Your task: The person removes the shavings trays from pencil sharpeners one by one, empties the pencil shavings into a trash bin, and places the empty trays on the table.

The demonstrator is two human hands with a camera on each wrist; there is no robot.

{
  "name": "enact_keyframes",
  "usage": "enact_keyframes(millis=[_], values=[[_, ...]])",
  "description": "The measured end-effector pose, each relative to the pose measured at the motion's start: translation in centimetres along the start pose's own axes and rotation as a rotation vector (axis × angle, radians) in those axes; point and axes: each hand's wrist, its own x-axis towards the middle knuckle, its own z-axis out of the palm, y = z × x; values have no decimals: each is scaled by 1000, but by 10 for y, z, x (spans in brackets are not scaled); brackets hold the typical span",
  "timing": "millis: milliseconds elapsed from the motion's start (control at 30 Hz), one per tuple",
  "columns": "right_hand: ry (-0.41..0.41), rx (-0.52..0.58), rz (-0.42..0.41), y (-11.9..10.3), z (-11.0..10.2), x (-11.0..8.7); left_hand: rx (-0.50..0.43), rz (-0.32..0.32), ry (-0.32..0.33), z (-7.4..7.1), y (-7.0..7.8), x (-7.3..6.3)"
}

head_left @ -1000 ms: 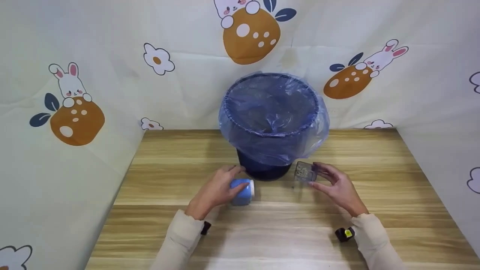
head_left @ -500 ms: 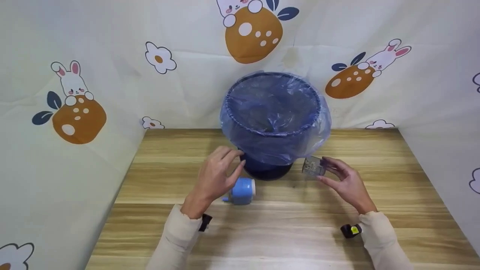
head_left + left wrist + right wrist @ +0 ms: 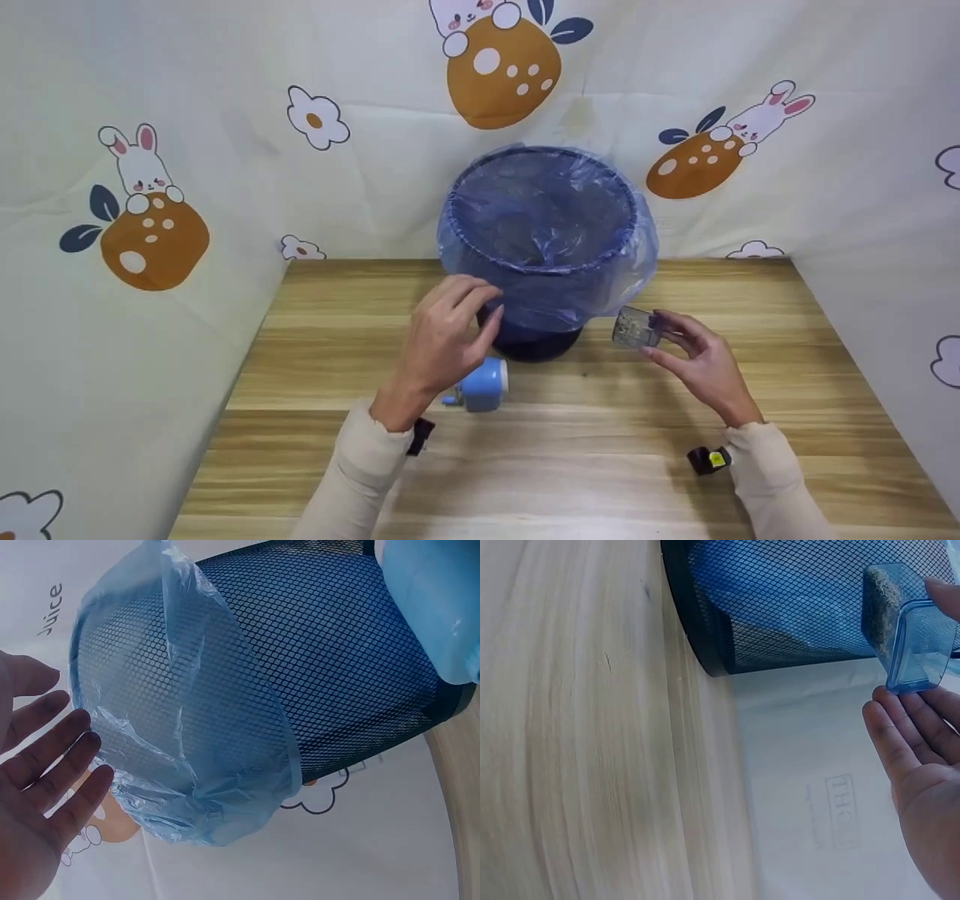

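Observation:
In the head view, my right hand (image 3: 705,367) pinches a clear shavings drawer (image 3: 634,328) between thumb and fingers, to the right of the bin's base. Pale pencil shavings (image 3: 885,607) show inside it in the right wrist view. The blue crank pencil sharpener (image 3: 484,386) lies on the table in front of the bin, its crank handle to the left. My left hand (image 3: 442,337) is raised just above and behind the sharpener with nothing in it. Its fingers (image 3: 71,757) are spread and relaxed beside the bin liner in the left wrist view.
A dark mesh waste bin (image 3: 532,346) stands at the back of the wooden table (image 3: 570,472). Its rim is covered by a translucent blue bag (image 3: 577,296) that hangs over the outside. A patterned cloth (image 3: 360,202) surrounds the table behind and at both sides.
My left hand has let go of the sharpener and risen toward the bin, leaving the sharpener on the table. My right hand has carried the drawer slightly right and up.

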Motion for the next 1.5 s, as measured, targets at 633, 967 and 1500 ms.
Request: enact_keyframes(millis=[633,967,1500], values=[[64,-25,-14,-19,-21,2,-22,-12,39,17,-4,22],[99,-34,-68,-36,-33,7,-4,5,71,23,-8,21],[168,-2,-159,-83,-38,38,14,4,91,23,-10,24]])
